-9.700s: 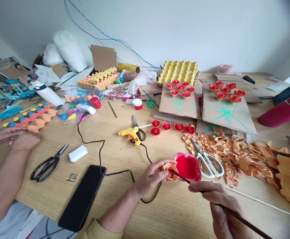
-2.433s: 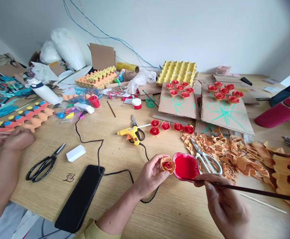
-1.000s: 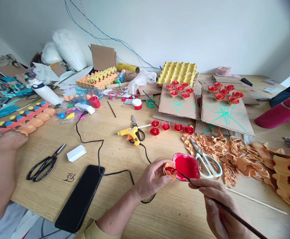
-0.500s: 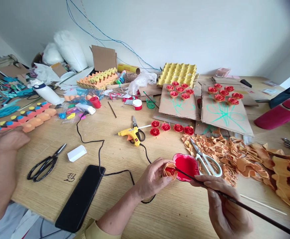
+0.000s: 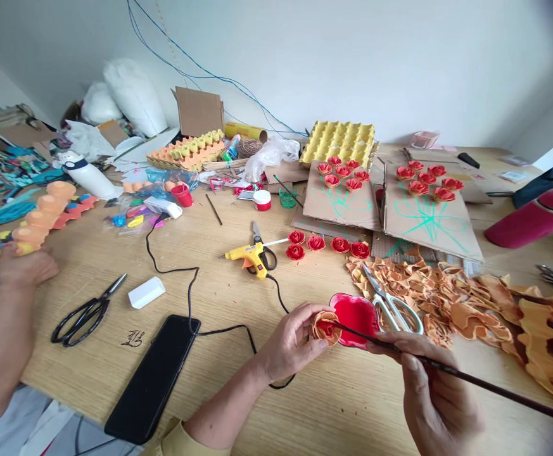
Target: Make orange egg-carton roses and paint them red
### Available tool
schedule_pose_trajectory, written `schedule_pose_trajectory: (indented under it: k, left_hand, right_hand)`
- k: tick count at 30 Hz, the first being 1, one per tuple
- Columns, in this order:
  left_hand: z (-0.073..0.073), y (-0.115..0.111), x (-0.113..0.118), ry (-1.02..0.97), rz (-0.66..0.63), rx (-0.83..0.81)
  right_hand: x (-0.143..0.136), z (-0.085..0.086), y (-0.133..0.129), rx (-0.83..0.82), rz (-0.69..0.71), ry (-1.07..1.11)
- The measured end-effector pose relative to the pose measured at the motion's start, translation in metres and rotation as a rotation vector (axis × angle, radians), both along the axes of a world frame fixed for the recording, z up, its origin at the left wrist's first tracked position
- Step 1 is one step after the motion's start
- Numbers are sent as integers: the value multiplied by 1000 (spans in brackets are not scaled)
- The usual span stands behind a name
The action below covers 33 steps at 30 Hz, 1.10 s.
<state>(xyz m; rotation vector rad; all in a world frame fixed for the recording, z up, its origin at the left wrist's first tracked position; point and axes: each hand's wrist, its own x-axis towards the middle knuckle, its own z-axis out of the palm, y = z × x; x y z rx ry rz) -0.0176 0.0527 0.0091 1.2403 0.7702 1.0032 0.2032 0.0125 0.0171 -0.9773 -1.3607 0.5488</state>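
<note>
Between the thumb and fingers of my left hand (image 5: pixel 291 342) is a rose (image 5: pixel 326 328) cut from orange egg carton, its centre painted red and its outer petals still bare orange. My right hand (image 5: pixel 435 380) grips a long dark paintbrush (image 5: pixel 451 372), whose tip touches the red inside of the rose. Just behind the rose sits a shallow dish (image 5: pixel 353 316) of red paint, partly covered by the brush. Several finished red roses (image 5: pixel 316 242) lie beyond it on the table.
White-handled scissors (image 5: pixel 397 311) rest by a heap of orange carton scraps (image 5: pixel 428 291). A yellow glue gun (image 5: pixel 252 256), black scissors (image 5: pixel 86 313) and a phone (image 5: pixel 155 380) lie to the left. Cardboard sheets (image 5: pixel 428 218) bear more roses. A co-worker's hands (image 5: pixel 24 266) hold an orange carton strip (image 5: pixel 50 212).
The brush and my right hand have shifted slightly right, and the rose has tilted a little. At the left, the co-worker has raised and turned the orange carton strip.
</note>
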Motion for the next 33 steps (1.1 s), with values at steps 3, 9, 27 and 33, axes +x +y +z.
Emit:
schedule_pose_trajectory:
  k: [3, 9, 27, 33]
  left_hand:
    - [-1, 0, 0, 12, 15, 16]
    - [-4, -1, 2, 104, 30, 159]
    - [-2, 0, 3, 37, 91, 51]
    - [-9, 2, 1, 173, 192, 135]
  right_hand:
    - [1, 0, -1, -9, -51, 29]
    - [-6, 8, -5, -33, -38, 80]
    - [1, 17, 6, -77, -78, 101]
    - [9, 3, 9, -66, -81, -129]
